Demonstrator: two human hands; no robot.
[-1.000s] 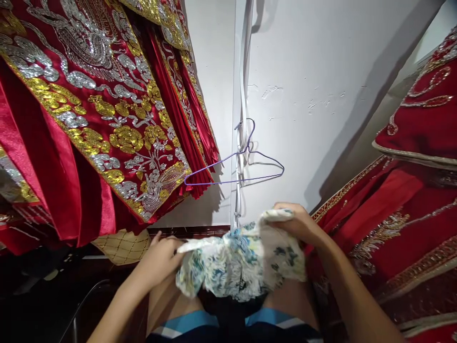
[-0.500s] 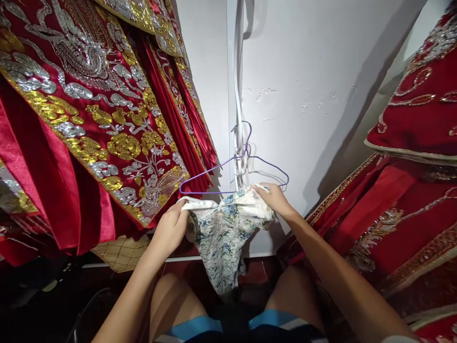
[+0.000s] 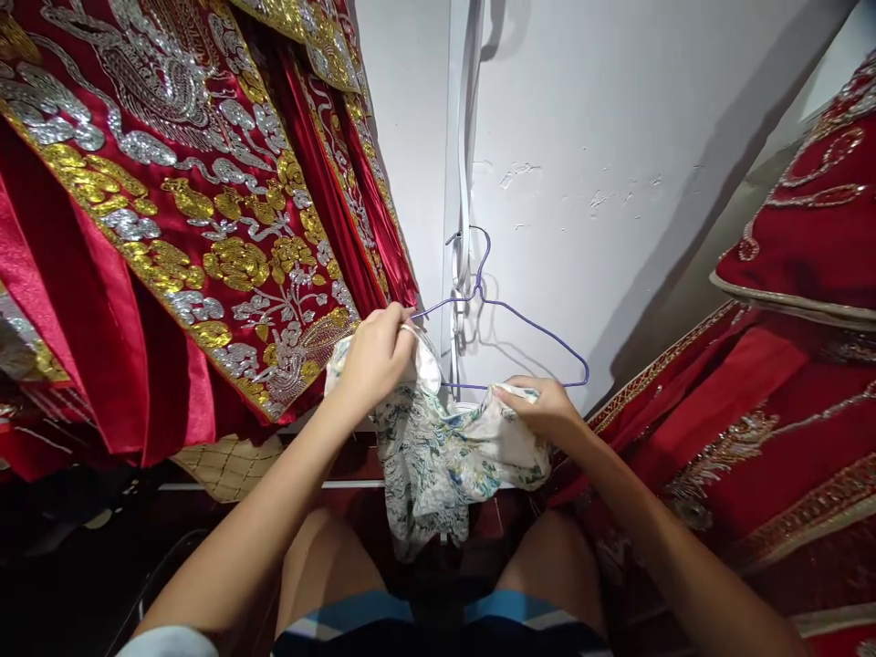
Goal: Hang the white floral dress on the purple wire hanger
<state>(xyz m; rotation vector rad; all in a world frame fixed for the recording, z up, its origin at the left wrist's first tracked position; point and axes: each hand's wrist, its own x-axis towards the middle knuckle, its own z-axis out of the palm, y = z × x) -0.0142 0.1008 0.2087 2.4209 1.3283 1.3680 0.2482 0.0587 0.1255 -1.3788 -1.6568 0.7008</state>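
Left hand (image 3: 383, 351): closed in a pinch on the edge of a gathered garment (image 3: 428, 456), at the left shoulder of a wire hanger. Right hand (image 3: 544, 409): thumb and fingers closed on the opposite part of the same edge; it overlaps the hanger's lower bar in view, contact not determinable. Garment: white ground, blue, green and yellow floral print, crinkled body; slung between the two hands and drooping below them, above the wearer's knees. Hanger (image 3: 478, 290): purple, hook uppermost, suspended at a white strap (image 3: 463, 201) before a pale wall (image 3: 581, 109); long axis running left to right, neck ahead of and between the hands. Left end of hanger: hidden behind hand and cloth, so how far it sits inside the garment cannot be told. Right end: bare, just beyond the right hand. Nearer hand to the hanger's shoulders: the left; the right lies lower, at bar level. Flanking items: at left, a red costume (image 3: 239, 265) with gold and silver sequin work; at right, a red beaded garment (image 3: 808, 356). Brands, labels, writing: none legible; wall marks appear to be scuffs or flaking, not lettering.
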